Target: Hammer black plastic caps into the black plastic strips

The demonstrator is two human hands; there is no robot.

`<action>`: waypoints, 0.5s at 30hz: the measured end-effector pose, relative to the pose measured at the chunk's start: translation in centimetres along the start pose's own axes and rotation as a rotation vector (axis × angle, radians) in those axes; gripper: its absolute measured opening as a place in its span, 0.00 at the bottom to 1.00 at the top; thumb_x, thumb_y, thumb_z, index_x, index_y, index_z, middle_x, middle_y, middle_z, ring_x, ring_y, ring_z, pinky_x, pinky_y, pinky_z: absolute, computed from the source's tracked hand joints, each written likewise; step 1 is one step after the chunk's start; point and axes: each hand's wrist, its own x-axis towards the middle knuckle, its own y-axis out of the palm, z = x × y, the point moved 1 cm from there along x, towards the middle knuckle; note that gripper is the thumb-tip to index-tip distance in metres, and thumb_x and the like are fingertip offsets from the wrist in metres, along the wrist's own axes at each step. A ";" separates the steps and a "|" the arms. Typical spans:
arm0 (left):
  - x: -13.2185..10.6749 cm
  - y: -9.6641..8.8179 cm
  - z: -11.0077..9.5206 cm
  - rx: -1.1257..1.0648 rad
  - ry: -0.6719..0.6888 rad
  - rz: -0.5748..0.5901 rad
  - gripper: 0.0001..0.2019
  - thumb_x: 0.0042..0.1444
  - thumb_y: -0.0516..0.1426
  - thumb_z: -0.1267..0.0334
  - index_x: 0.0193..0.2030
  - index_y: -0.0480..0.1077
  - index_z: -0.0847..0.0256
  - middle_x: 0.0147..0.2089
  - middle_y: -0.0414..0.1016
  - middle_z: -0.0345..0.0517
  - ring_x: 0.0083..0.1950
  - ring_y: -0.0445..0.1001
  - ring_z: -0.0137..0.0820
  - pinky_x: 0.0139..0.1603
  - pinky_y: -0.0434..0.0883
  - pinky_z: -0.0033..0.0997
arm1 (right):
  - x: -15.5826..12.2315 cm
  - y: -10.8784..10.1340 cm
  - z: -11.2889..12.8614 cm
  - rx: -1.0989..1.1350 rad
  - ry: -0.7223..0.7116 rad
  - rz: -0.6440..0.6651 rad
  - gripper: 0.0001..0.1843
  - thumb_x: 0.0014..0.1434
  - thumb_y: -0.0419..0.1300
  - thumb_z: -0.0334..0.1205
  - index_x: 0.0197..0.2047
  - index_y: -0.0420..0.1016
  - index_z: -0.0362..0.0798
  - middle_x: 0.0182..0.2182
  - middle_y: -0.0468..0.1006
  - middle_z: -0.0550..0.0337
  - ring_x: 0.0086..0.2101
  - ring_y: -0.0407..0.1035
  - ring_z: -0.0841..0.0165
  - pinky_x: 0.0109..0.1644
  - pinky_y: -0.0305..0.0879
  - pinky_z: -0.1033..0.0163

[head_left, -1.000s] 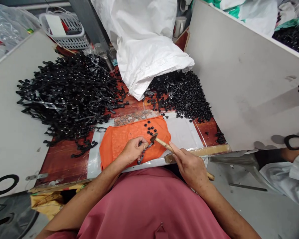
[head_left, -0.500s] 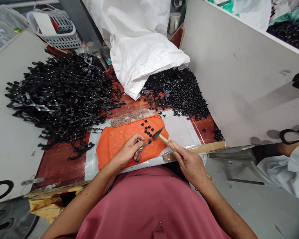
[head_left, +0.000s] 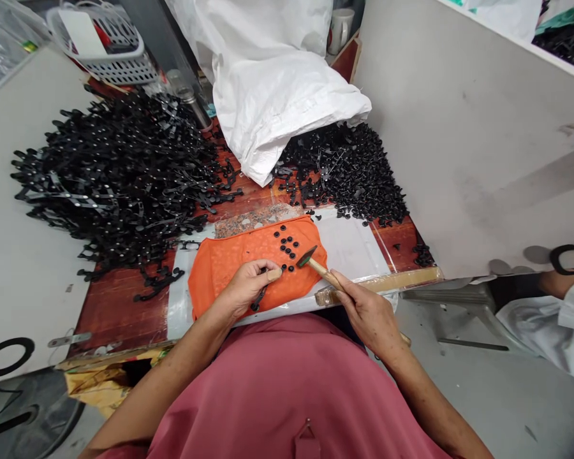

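My left hand (head_left: 249, 285) rests on an orange cloth (head_left: 222, 268) and pinches a thin black strap piece (head_left: 258, 298) that pokes out below its fingers. My right hand (head_left: 368, 315) is wrapped round the wooden handle of a small hammer (head_left: 316, 264). The hammer's dark head hovers over the cloth's right edge, just right of several small black round studs (head_left: 287, 245) lying on the cloth.
A big heap of black strap pieces (head_left: 119, 172) lies at the left, a smaller heap of black studs (head_left: 358, 175) at the right behind a white sack (head_left: 277, 95). Grey boards (head_left: 459, 127) wall both sides. A plastic basket (head_left: 100, 44) stands at the back left. Another person's sleeve (head_left: 555, 325) shows at the right.
My left hand has drawn the black strap piece back toward me under its fingers. The hammer head stays lifted above the cloth, having risen from the piece a second ago.
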 end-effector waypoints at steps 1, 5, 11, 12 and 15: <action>0.2 0.2 0.0 0.006 0.010 -0.003 0.21 0.42 0.69 0.47 0.31 0.71 0.61 0.20 0.58 0.30 0.19 0.48 0.19 0.21 0.43 0.25 | 0.0 0.1 0.1 0.003 0.002 0.011 0.28 0.73 0.53 0.40 0.73 0.63 0.66 0.53 0.84 0.61 0.45 0.82 0.62 0.44 0.76 0.61; 1.0 0.7 0.0 0.008 0.035 0.028 0.22 0.41 0.68 0.45 0.28 0.70 0.61 0.21 0.60 0.33 0.22 0.50 0.21 0.23 0.46 0.24 | -0.1 0.5 0.5 0.017 0.010 0.042 0.27 0.74 0.52 0.41 0.73 0.63 0.64 0.53 0.84 0.59 0.46 0.81 0.60 0.44 0.76 0.59; 1.6 0.8 -0.2 0.085 0.053 0.059 0.21 0.44 0.66 0.45 0.26 0.68 0.60 0.23 0.59 0.34 0.24 0.51 0.23 0.25 0.48 0.24 | -0.1 1.1 0.4 0.053 -0.004 0.017 0.27 0.73 0.52 0.41 0.73 0.64 0.62 0.47 0.86 0.58 0.43 0.82 0.61 0.45 0.76 0.59; 1.7 0.7 -0.2 0.106 0.063 0.055 0.20 0.45 0.66 0.45 0.25 0.68 0.60 0.23 0.58 0.34 0.24 0.51 0.23 0.25 0.49 0.24 | -0.1 1.2 0.4 0.058 -0.003 0.015 0.27 0.73 0.53 0.41 0.73 0.64 0.62 0.46 0.86 0.58 0.42 0.82 0.61 0.45 0.76 0.59; 1.9 0.6 -0.1 0.178 0.084 0.041 0.20 0.45 0.65 0.45 0.24 0.67 0.60 0.22 0.56 0.34 0.25 0.50 0.23 0.26 0.49 0.24 | -0.1 1.2 0.5 0.045 0.009 0.019 0.27 0.73 0.53 0.40 0.73 0.64 0.64 0.45 0.87 0.60 0.40 0.82 0.62 0.42 0.75 0.61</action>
